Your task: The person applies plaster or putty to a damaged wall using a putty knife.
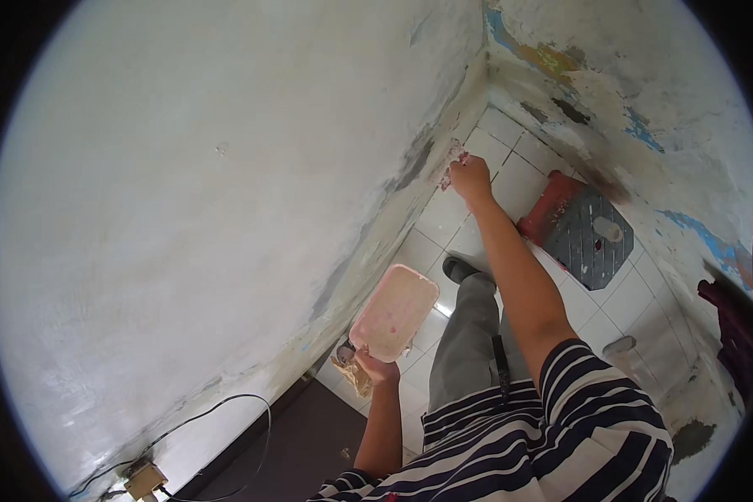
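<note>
Pinkish tray (396,311) held left, perhaps scraper (448,176) right

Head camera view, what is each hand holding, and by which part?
The left hand holds the pink tray by its near edge. The right hand grips a pink-smeared thing; its kind and gripped part cannot be told.

soft, even light leaves slight glare on the tiles (441,219), the fisheye rim black.
</note>
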The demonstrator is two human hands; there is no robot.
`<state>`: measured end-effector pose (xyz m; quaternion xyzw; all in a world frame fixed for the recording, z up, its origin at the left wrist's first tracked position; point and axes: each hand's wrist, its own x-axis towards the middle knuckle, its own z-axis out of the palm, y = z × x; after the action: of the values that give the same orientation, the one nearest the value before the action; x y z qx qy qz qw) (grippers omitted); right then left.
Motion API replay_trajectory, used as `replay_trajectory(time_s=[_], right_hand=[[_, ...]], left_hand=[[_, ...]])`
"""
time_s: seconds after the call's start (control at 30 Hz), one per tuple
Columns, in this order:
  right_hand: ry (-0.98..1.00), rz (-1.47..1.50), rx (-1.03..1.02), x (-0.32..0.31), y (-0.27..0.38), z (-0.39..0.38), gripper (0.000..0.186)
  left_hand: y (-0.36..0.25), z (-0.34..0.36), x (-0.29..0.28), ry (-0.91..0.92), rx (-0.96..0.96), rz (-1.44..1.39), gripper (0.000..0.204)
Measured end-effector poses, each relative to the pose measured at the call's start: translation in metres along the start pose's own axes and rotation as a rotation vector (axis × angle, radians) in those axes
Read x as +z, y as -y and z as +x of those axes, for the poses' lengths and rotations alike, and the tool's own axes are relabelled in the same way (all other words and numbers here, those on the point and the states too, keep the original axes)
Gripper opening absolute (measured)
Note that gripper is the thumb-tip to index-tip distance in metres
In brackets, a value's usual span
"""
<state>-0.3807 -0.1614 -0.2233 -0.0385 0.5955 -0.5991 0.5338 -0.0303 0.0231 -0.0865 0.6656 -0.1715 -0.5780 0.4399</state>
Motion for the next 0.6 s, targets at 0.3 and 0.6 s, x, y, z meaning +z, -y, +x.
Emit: replay_trajectory(time_s=[0.3,0.6], right_hand=[[-0.061,-0.441,-0.251,0.051,0.056,0.018,0.028],[-0.077,-0.097,0.084,0.021,0.01,0.058,0.003]], left_hand=[[-0.011,-0.01,0.049,0.021,0.009,-0.014,0.056],[-0.001,0.012,0.087,0.085,0.053,-0.015,0.059]])
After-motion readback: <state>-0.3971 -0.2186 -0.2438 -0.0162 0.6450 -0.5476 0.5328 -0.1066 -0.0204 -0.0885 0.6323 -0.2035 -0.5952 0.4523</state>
